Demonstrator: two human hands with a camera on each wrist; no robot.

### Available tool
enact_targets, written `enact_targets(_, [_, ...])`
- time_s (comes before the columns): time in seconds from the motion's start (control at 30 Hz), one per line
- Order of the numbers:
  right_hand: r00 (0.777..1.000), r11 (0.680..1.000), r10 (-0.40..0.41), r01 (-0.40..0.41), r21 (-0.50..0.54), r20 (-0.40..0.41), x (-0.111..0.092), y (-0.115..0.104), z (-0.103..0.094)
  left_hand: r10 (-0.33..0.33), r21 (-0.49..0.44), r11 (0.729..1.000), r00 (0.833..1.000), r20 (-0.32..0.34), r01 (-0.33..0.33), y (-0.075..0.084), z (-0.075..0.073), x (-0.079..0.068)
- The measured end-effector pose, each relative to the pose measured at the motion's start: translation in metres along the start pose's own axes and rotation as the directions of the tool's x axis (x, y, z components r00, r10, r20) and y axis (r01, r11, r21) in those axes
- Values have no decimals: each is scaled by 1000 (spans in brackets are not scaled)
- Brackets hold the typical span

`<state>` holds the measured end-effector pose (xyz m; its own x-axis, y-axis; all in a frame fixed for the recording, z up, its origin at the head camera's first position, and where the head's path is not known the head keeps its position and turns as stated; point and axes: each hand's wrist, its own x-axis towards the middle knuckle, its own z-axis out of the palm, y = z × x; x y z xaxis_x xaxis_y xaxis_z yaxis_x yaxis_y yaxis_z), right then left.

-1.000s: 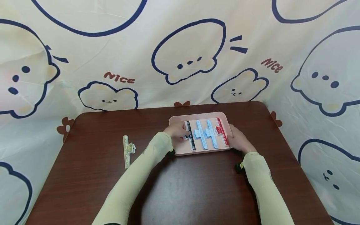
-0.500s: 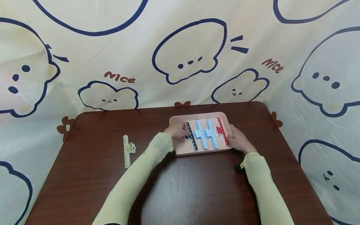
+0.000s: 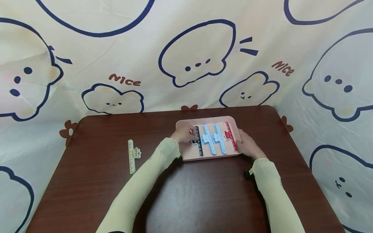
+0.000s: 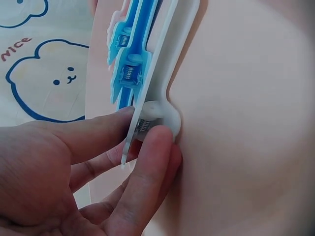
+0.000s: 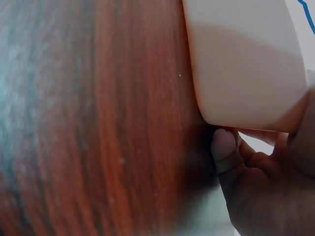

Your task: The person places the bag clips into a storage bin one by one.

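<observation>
My left hand [image 3: 183, 134] pinches the small handle of a black-and-white ruler-style clip [image 3: 199, 145] at the left of a pink tray [image 3: 189, 157]. In the left wrist view, thumb and fingers squeeze the handle around its spring, and the clip's whitish side [image 4: 170, 73] stands on edge. Right of it in the tray lie a light blue clip [image 3: 210, 142], a second light blue clip [image 3: 220, 141] and a red clip [image 3: 231, 139]. My right hand [image 3: 247, 145] grips the tray's right end; the right wrist view shows the fingers [image 5: 225, 147] at its corner.
A pale yellow clip [image 3: 132, 160] lies on the brown table [image 3: 204, 194], left of the tray and beside the left sleeve [image 3: 142, 181]. Behind the table hangs a printed cloth [image 3: 192, 97].
The black-and-white clip has shifted slightly right in the tray and turned a little straighter, with my left hand following. My right hand and the tray have stayed in place.
</observation>
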<state>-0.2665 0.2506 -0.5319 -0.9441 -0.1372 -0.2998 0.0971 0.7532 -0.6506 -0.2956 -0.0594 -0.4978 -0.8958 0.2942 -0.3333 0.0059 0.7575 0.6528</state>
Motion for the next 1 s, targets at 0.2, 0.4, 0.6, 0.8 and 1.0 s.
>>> enact_targets(0.2, [1000, 1000, 5, -5, 0, -5, -4, 5, -2, 10, 1, 1000, 1000, 15, -10, 4, 3, 1])
enact_targets(0.4, [999, 999, -34, 34, -10, -13, -2, 2, -1, 20, 77, 997, 999, -43, -17, 1, -2, 0])
enact_targets(0.6, [999, 999, -44, 44, -30, -17, -1, 0, 0, 48, 86, 996, 988, -146, -36, 0, -17, -12])
enact_targets(0.8, [999, 999, -44, 44, -31, -9, 0, -1, 1, 113, 109, 990, 968, -222, -90, -8, -43, -35])
enact_targets(1.0, [1000, 1000, -19, 19, -12, -1, -2, -4, 0, 207, 179, 969, 951, -230, -167, -30, -70, -57])
